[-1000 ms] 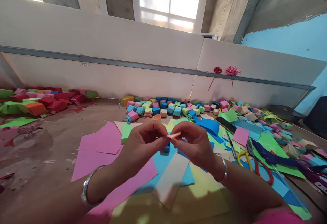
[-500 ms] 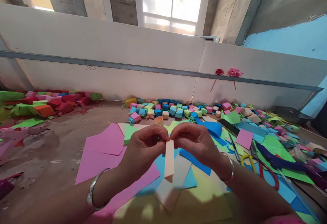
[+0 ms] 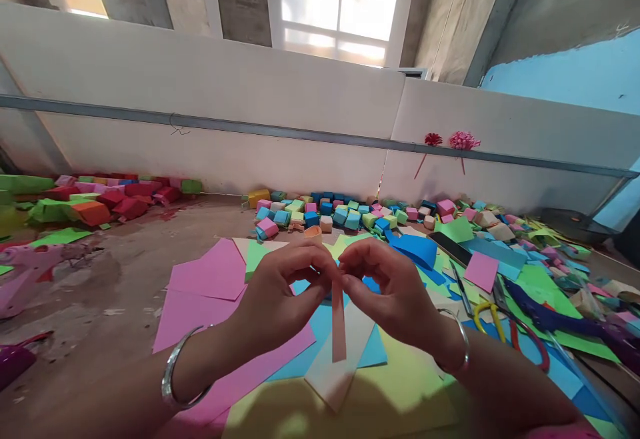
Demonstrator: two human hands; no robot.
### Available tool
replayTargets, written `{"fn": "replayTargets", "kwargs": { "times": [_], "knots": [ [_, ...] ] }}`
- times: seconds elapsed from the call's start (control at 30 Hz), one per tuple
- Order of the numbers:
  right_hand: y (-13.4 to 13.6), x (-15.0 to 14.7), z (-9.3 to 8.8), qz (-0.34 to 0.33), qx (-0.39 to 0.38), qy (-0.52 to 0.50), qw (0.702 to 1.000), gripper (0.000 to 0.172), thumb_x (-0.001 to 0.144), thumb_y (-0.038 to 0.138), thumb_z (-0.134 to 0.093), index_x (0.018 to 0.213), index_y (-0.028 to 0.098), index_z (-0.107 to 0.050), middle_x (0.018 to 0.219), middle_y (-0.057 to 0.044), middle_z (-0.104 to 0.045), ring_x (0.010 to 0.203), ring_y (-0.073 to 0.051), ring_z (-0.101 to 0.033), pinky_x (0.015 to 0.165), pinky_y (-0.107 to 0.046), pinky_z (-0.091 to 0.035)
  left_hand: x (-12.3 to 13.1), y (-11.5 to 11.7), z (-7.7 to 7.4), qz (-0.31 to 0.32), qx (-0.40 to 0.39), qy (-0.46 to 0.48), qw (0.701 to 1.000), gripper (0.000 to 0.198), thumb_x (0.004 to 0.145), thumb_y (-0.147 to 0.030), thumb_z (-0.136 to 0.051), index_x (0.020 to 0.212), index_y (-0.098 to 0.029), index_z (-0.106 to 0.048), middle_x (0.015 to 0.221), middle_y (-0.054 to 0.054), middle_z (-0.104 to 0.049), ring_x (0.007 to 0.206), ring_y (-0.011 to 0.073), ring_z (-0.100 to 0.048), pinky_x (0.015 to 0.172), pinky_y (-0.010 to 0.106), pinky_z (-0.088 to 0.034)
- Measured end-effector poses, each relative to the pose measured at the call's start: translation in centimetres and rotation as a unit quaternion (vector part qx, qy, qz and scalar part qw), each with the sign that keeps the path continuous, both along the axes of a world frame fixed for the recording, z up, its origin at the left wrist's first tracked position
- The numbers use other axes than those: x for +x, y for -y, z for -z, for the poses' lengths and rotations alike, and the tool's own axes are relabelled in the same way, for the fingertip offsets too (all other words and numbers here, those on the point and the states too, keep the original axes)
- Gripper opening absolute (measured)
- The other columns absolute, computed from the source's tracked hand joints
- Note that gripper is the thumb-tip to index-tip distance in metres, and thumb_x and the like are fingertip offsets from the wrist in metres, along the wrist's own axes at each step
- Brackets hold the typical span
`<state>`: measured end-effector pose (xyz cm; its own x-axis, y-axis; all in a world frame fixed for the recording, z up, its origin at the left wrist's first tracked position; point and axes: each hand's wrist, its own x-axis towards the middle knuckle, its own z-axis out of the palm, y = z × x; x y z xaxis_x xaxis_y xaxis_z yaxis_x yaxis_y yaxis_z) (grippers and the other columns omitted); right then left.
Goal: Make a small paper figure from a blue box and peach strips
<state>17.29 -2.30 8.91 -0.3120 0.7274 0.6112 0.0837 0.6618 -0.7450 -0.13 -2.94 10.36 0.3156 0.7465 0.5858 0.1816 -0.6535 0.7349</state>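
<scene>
My left hand [image 3: 280,292] and my right hand [image 3: 390,289] meet at the fingertips just above the floor, both pinching the top end of a narrow peach paper strip [image 3: 339,322] that hangs straight down between them. Each wrist wears a silver bangle. Under the hands lie loose coloured sheets: pink [image 3: 210,292], blue [image 3: 315,325], a pale folded piece [image 3: 345,359] and yellow-green [image 3: 400,385].
A heap of small folded paper cubes [image 3: 345,215] runs along the white wall. Red and green folded pieces [image 3: 90,202] lie far left. Yellow-and-red-handled scissors [image 3: 505,332], a dark phone [image 3: 450,249] and paper scraps crowd the right. A pink glue gun [image 3: 27,272] lies left.
The strip, held level between my fingertips a second ago, now hangs down from both pinches. My hands stayed in nearly the same place; the view shifted slightly.
</scene>
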Motion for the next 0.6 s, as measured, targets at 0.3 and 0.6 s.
{"fn": "replayTargets", "kwargs": {
  "times": [0.3,0.6],
  "knots": [
    [0.0,0.2,0.6,0.046,0.110,0.026,0.993,0.022,0.084,0.011,-0.059,0.103,0.022,-0.059,0.085,-0.001,-0.066,0.073,-0.011,-0.063,0.065,-0.024,-0.054,0.1,0.0,0.2,0.016,-0.136,0.059,0.989,0.009,0.079,-0.021,-0.068,0.082,-0.017,-0.060,0.067,0.000,-0.066,0.065,0.0138,-0.064,0.063,0.026,-0.054],
    [0.3,-0.1,1.4,0.020,0.136,0.007,0.991,0.042,0.078,0.001,-0.054,0.112,0.025,-0.058,0.082,0.001,-0.064,0.071,-0.012,-0.060,0.064,-0.027,-0.049,0.0,-0.2,0.4,-0.008,0.012,-0.054,0.998,0.012,0.083,-0.017,-0.062,0.071,-0.018,-0.065,0.063,0.003,-0.065,0.068,0.0177,-0.060,0.062,0.029,-0.048]
  ]
}}
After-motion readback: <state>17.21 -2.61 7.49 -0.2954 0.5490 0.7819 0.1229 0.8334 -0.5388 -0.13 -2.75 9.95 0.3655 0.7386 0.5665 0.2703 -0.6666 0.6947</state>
